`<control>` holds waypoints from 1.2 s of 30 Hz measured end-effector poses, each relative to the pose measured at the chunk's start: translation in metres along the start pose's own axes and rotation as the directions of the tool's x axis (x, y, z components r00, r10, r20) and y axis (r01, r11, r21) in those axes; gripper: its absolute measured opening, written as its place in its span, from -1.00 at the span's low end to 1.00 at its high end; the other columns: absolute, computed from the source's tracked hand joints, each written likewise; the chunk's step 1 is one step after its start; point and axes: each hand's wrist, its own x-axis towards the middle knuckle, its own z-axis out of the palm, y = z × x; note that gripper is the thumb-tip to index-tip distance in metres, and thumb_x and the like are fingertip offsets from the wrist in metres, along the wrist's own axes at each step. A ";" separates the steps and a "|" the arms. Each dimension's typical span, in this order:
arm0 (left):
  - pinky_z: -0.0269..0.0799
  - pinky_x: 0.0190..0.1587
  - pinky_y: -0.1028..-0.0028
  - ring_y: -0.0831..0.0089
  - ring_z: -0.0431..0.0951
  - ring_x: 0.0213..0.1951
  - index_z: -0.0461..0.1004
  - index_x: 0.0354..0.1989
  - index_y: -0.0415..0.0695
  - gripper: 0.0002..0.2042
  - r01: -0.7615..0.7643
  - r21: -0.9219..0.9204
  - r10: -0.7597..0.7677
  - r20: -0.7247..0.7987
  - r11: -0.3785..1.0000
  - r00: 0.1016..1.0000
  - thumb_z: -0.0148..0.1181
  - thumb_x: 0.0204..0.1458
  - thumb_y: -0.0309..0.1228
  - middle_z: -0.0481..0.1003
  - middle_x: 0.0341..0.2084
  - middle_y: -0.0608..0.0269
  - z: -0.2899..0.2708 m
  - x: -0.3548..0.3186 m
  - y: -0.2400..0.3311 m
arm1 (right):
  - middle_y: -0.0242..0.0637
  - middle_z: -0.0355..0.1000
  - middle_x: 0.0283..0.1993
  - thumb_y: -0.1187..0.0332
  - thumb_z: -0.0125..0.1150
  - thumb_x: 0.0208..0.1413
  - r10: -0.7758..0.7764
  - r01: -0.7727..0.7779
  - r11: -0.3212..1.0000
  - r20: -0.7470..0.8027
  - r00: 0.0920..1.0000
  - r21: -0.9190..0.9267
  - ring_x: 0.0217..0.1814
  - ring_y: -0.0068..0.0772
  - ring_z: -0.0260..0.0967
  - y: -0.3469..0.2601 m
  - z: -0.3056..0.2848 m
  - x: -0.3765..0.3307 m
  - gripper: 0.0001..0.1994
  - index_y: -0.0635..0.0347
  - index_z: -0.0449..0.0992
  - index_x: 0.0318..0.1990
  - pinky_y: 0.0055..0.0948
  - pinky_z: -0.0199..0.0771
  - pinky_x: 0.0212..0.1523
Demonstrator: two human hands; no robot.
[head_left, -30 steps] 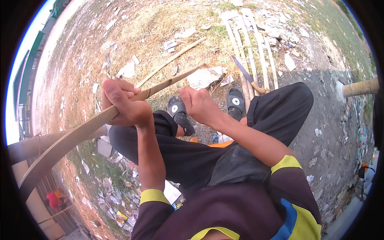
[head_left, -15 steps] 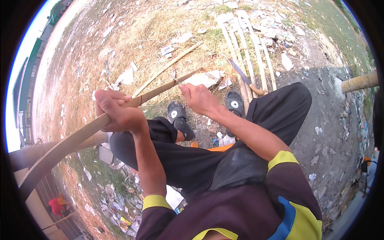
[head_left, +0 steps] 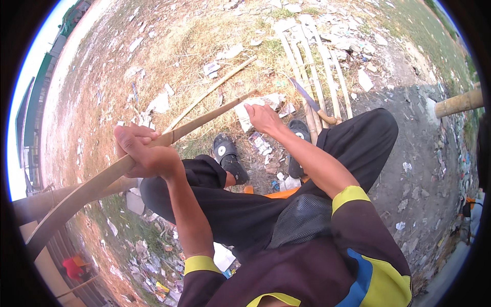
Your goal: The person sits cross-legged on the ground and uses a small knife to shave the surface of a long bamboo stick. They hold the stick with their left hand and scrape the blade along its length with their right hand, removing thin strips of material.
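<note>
My left hand (head_left: 148, 151) is wrapped round a long split bamboo strip (head_left: 204, 116), which slants from the lower left up to a narrow end near the middle. My right hand (head_left: 265, 118) is just below that far end, its fingers closed in a pinch. A small gap seems to part its fingertips from the bamboo. Whatever the pinch may hold is too small to make out. Beyond my right hand, a knife (head_left: 311, 98) with a curved wooden handle rests on several pale bamboo strips (head_left: 332, 77) on the ground.
Another thin bamboo strip (head_left: 212, 87) lies on dry grass ahead. Thick bamboo poles stick in from the right (head_left: 458, 104) and from the left (head_left: 30, 206). Paper and plastic scraps (head_left: 158, 266) litter the ground. A red object (head_left: 73, 267) shows at lower left.
My right hand has come off the bamboo and moved a little to the right, past its far end. My left hand keeps its grip and has shifted only slightly.
</note>
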 end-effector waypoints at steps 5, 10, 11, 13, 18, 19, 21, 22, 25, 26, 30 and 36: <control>0.07 -0.67 0.57 0.57 0.16 -0.78 0.13 -0.75 -0.12 -0.59 -0.012 0.005 0.012 0.030 1.000 0.999 -0.09 0.20 -0.39 0.16 -0.85 0.34 -0.001 -0.002 0.002 | 0.10 0.51 -0.17 0.08 -0.31 0.32 0.325 -0.270 0.922 0.177 0.929 -0.277 -0.06 0.11 0.47 0.033 -0.006 0.009 -0.49 0.28 0.56 -0.13 -0.05 0.47 -0.06; 0.07 -0.67 0.58 0.58 0.16 -0.78 0.14 -0.75 -0.11 -0.58 -0.044 0.042 0.044 0.003 0.998 0.999 -0.08 0.22 -0.37 0.16 -0.85 0.33 -0.002 0.000 -0.001 | 0.05 0.47 -0.03 0.06 -0.29 0.30 0.454 -0.405 0.840 0.059 0.889 -0.360 0.01 0.06 0.45 0.080 -0.011 0.007 -0.48 0.31 0.54 -0.09 -0.09 0.45 0.01; 0.07 -0.67 0.59 0.57 0.16 -0.78 0.14 -0.75 -0.12 -0.58 -0.029 0.035 0.028 0.024 0.999 0.999 -0.08 0.22 -0.36 0.17 -0.85 0.33 0.001 0.001 0.002 | 0.08 0.47 -0.03 0.04 -0.29 0.30 0.406 -0.353 0.874 0.100 0.909 -0.335 0.01 0.08 0.44 0.077 -0.014 0.012 -0.46 0.35 0.53 -0.10 -0.09 0.45 0.01; 0.06 -0.67 0.59 0.57 0.17 -0.77 0.15 -0.75 -0.12 -0.57 -0.017 0.029 0.016 0.039 0.999 0.999 -0.08 0.23 -0.36 0.17 -0.85 0.33 0.003 0.002 0.002 | 0.14 0.47 -0.10 0.02 -0.31 0.30 0.314 -0.272 0.933 0.160 0.936 -0.237 -0.01 0.12 0.44 0.047 -0.021 0.022 -0.42 0.40 0.53 -0.15 -0.08 0.45 -0.01; 0.06 -0.66 0.58 0.60 0.16 -0.75 0.20 -0.73 -0.14 -0.59 -0.031 0.104 0.036 -0.049 0.994 0.998 -0.06 0.23 -0.36 0.19 -0.82 0.35 -0.002 0.003 0.001 | 0.14 0.37 -0.52 0.03 -0.29 0.32 -0.154 0.094 0.914 0.125 0.980 0.395 -0.38 0.19 0.35 -0.125 -0.090 -0.048 -0.46 0.37 0.41 -0.39 -0.08 0.30 -0.29; 0.02 -0.67 0.58 0.61 0.16 -0.76 0.23 -0.73 -0.16 -0.58 -0.031 0.127 0.039 -0.064 0.991 0.997 -0.07 0.24 -0.35 0.19 -0.83 0.35 -0.001 0.001 0.001 | 0.14 0.35 -0.52 0.08 -0.25 0.32 -0.242 0.168 0.862 0.095 0.966 0.478 -0.41 0.22 0.31 -0.142 -0.095 -0.067 -0.52 0.36 0.39 -0.37 -0.13 0.29 -0.33; 0.01 -0.67 0.59 0.61 0.15 -0.76 0.26 -0.70 -0.18 -0.59 -0.021 0.145 0.030 -0.060 0.989 0.998 -0.07 0.24 -0.35 0.22 -0.82 0.35 0.001 -0.001 0.004 | 0.17 0.36 -0.50 0.11 -0.25 0.33 -0.282 0.217 0.846 0.064 0.957 0.487 -0.38 0.25 0.34 -0.160 -0.094 -0.091 -0.54 0.39 0.39 -0.34 -0.08 0.31 -0.33; 0.01 -0.68 0.59 0.61 0.15 -0.76 0.26 -0.70 -0.19 -0.59 -0.017 0.143 0.027 -0.068 0.990 0.997 -0.07 0.24 -0.35 0.22 -0.82 0.34 0.004 -0.004 0.009 | 0.18 0.36 -0.50 0.12 -0.25 0.33 -0.271 0.205 0.848 0.068 0.960 0.490 -0.38 0.26 0.34 -0.165 -0.093 -0.098 -0.54 0.39 0.39 -0.34 -0.06 0.31 -0.33; 0.01 -0.69 0.59 0.61 0.16 -0.75 0.26 -0.69 -0.20 -0.60 -0.012 0.146 0.023 -0.070 0.989 0.997 -0.06 0.24 -0.35 0.23 -0.82 0.34 0.005 -0.007 0.015 | 0.21 0.37 -0.49 0.14 -0.23 0.33 -0.234 0.187 0.871 0.049 0.971 0.455 -0.35 0.29 0.36 -0.164 -0.088 -0.101 -0.56 0.40 0.40 -0.34 -0.02 0.33 -0.33; 0.01 -0.69 0.59 0.61 0.17 -0.75 0.26 -0.70 -0.20 -0.59 -0.008 0.136 0.019 -0.074 0.991 0.997 -0.07 0.25 -0.35 0.23 -0.82 0.34 0.004 -0.009 0.015 | 0.21 0.37 -0.50 0.15 -0.22 0.32 -0.234 0.198 0.881 0.032 0.972 0.430 -0.36 0.29 0.36 -0.161 -0.087 -0.100 -0.57 0.40 0.40 -0.34 -0.03 0.34 -0.34; 0.01 -0.68 0.59 0.61 0.17 -0.76 0.25 -0.70 -0.20 -0.58 -0.002 0.136 0.012 -0.070 0.991 0.997 -0.08 0.25 -0.34 0.23 -0.82 0.33 0.006 -0.017 0.018 | 0.22 0.33 -0.64 0.15 -0.18 0.31 -0.310 0.301 0.842 -0.055 0.949 0.448 -0.50 0.28 0.38 -0.172 -0.095 -0.113 -0.56 0.39 0.39 -0.42 0.01 0.39 -0.46; 0.03 -0.66 0.58 0.60 0.17 -0.76 0.26 -0.70 -0.19 -0.59 -0.024 0.112 0.024 0.004 0.993 1.000 -0.06 0.25 -0.33 0.24 -0.83 0.32 -0.006 -0.011 0.010 | 0.18 0.35 -0.67 0.16 -0.14 0.30 -0.339 0.337 0.908 -0.036 0.940 0.248 -0.53 0.26 0.40 -0.171 -0.094 -0.108 -0.58 0.36 0.40 -0.44 0.02 0.41 -0.50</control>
